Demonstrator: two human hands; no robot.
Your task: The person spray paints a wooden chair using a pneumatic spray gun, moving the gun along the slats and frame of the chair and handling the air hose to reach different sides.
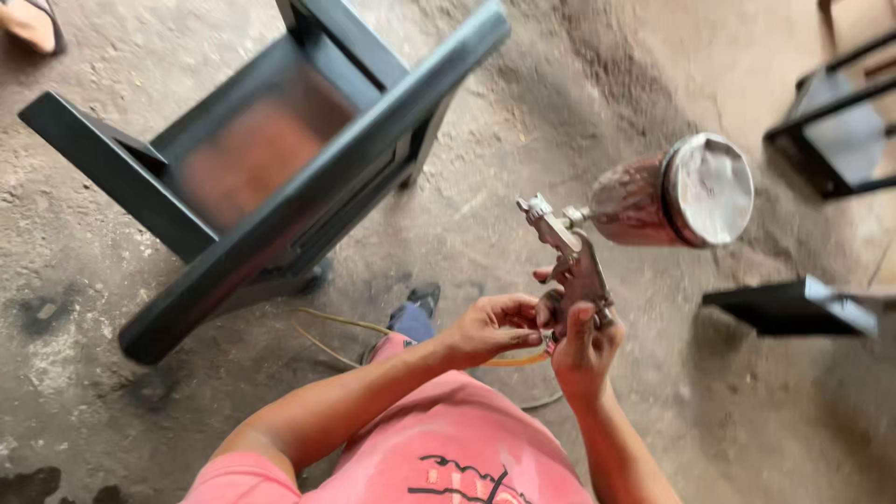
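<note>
Dusty concrete floor (pixel 579 84); right hand (pixel 583 350) grips spray gun (pixel 571 257), cup (pixel 677 191) sideways, while left hand (pixel 490 327) apparently pinches its base fitting, beside dark chair (pixel 280 177).

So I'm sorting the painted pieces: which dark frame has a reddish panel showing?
The large dark frame at upper left; the two dark pieces at right show no reddish panel.
</note>
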